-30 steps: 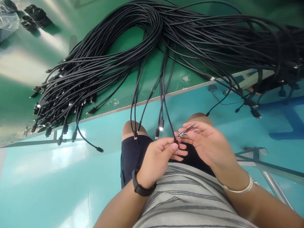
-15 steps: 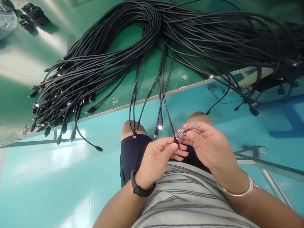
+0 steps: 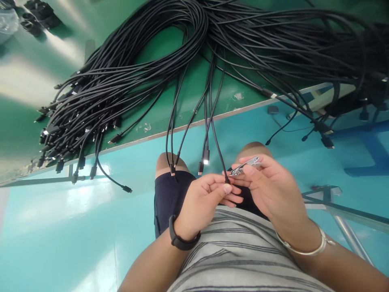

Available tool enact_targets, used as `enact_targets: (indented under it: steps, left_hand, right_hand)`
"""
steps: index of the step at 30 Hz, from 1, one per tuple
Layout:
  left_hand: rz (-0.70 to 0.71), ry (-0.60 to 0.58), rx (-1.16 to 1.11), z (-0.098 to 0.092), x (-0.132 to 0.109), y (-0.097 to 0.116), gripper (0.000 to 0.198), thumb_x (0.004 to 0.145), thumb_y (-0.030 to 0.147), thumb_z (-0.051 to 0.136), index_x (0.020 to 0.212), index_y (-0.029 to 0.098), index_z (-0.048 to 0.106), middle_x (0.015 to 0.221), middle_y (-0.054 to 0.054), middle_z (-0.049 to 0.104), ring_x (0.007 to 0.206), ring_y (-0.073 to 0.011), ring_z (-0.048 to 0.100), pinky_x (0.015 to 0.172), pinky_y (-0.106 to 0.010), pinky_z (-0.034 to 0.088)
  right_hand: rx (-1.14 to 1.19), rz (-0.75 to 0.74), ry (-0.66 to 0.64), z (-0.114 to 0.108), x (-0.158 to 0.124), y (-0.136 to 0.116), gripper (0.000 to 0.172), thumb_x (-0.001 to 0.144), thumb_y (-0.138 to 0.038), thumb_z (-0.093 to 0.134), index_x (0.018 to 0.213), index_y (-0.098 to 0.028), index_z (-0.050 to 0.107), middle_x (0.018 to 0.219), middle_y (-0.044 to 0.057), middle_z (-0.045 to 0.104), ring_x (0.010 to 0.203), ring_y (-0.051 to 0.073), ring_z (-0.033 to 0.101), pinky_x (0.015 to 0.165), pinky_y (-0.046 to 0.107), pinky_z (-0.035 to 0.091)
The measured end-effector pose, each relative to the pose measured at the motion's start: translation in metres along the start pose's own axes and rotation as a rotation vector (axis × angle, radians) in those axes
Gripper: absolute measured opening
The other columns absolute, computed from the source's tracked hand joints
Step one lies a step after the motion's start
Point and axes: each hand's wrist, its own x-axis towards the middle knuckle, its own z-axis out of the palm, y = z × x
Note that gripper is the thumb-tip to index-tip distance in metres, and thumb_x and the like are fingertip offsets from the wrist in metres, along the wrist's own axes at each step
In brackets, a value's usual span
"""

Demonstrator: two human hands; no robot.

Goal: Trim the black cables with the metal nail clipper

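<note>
Fingers, left hand [image 3: 199, 205]: thumb and forefinger pinch the end of one black cable [image 3: 220, 153]; the remaining fingers are loosely spread beneath.
Fingers, right hand [image 3: 270, 182]: thumb and fingertips hold a small silver clipper [image 3: 247, 165], its tip right beside the left fingertips; whether it touches the cable cannot be told.
Held cable: runs from the left pinch away over the edge of the green table [image 3: 161, 50], its very tip hidden by the thumb.
Hanging connectors [image 3: 206, 156]: several dangle just beyond and left of the fingers, in neither hand's grip.
Cable bundle [image 3: 200, 28]: well beyond the fingers, looped on the table, ends clustered farther left, more strands trailing right.
Ends done or left: one seems to be under work, with nothing showing it finished; many others lie unheld, and which are done cannot be told.
</note>
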Motion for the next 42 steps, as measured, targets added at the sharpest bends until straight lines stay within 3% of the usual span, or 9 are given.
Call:
enact_targets:
  steps: [6, 27, 30, 33, 36, 38, 40, 42]
  left_hand:
    - [0.014, 0.042, -0.01, 0.001, 0.001, -0.002, 0.031, 0.077, 0.028, 0.077, 0.075, 0.018, 0.048, 0.066, -0.002, 0.075, 0.044, -0.0119, 0.066, 0.039, -0.016, 0.046]
    - [0.011, 0.104, 0.067, 0.002, 0.002, -0.004, 0.035, 0.074, 0.031, 0.079, 0.075, 0.019, 0.046, 0.065, -0.002, 0.074, 0.045, -0.012, 0.065, 0.041, -0.018, 0.045]
    - [0.008, 0.102, 0.119, 0.002, 0.003, -0.006, 0.033, 0.077, 0.032, 0.077, 0.076, 0.019, 0.046, 0.065, -0.002, 0.073, 0.046, -0.0112, 0.064, 0.042, -0.018, 0.044]
    - [0.007, 0.069, 0.212, -0.005, 0.007, -0.008, 0.032, 0.078, 0.035, 0.075, 0.075, 0.018, 0.048, 0.065, -0.002, 0.072, 0.049, -0.0108, 0.064, 0.047, -0.019, 0.045]
    - [-0.013, -0.08, 0.278, -0.024, 0.015, -0.001, 0.036, 0.07, 0.035, 0.082, 0.087, 0.017, 0.056, 0.084, -0.006, 0.074, 0.064, -0.0139, 0.068, 0.059, -0.023, 0.05]
    - [-0.004, -0.185, 0.25, -0.037, 0.02, 0.009, 0.058, 0.064, 0.037, 0.087, 0.111, 0.018, 0.057, 0.114, -0.014, 0.07, 0.085, -0.0203, 0.07, 0.072, -0.029, 0.053]
    - [0.084, -0.224, 0.187, -0.045, 0.023, 0.021, 0.07, 0.068, 0.049, 0.081, 0.125, 0.019, 0.055, 0.132, -0.019, 0.06, 0.106, -0.0269, 0.066, 0.085, -0.036, 0.052]
    - [0.16, -0.194, 0.136, -0.044, 0.024, 0.032, 0.062, 0.08, 0.056, 0.068, 0.127, 0.017, 0.056, 0.132, -0.019, 0.061, 0.109, -0.0281, 0.065, 0.086, -0.036, 0.052]
  right_hand:
    - [-0.031, -0.077, -0.014, 0.004, -0.009, 0.006, 0.015, 0.084, -0.035, 0.073, 0.094, -0.026, 0.066, 0.09, -0.001, 0.071, 0.08, 0.016, 0.074, 0.074, 0.029, 0.063]
    - [-0.083, -0.012, 0.044, 0.004, -0.002, 0.01, 0.023, 0.081, -0.04, 0.075, 0.092, -0.023, 0.064, 0.084, 0.001, 0.072, 0.076, 0.016, 0.073, 0.07, 0.029, 0.062]
    - [0.002, -0.006, -0.036, 0.004, 0.002, 0.008, 0.02, 0.082, -0.04, 0.073, 0.092, -0.024, 0.063, 0.085, 0.0, 0.071, 0.079, 0.017, 0.072, 0.073, 0.032, 0.061]
    - [0.029, 0.046, -0.226, 0.0, 0.008, 0.001, 0.019, 0.084, -0.041, 0.07, 0.093, -0.025, 0.064, 0.088, 0.002, 0.07, 0.079, 0.019, 0.069, 0.065, 0.033, 0.058]
    - [-0.12, 0.029, -0.311, -0.007, 0.013, -0.012, 0.018, 0.083, -0.041, 0.07, 0.091, -0.026, 0.065, 0.086, 0.002, 0.07, 0.073, 0.018, 0.066, 0.062, 0.032, 0.056]
    - [-0.329, -0.044, -0.26, -0.014, 0.015, -0.024, 0.018, 0.081, -0.04, 0.071, 0.09, -0.025, 0.066, 0.084, 0.002, 0.07, 0.076, 0.018, 0.066, 0.068, 0.031, 0.055]
    - [-0.587, -0.125, -0.176, -0.023, 0.015, -0.04, 0.021, 0.08, -0.043, 0.071, 0.089, -0.025, 0.067, 0.086, 0.003, 0.07, 0.081, 0.02, 0.067, 0.072, 0.032, 0.054]
    - [-0.848, -0.233, -0.08, -0.034, 0.016, -0.057, 0.024, 0.078, -0.048, 0.07, 0.089, -0.027, 0.068, 0.088, 0.003, 0.071, 0.083, 0.022, 0.067, 0.074, 0.035, 0.052]
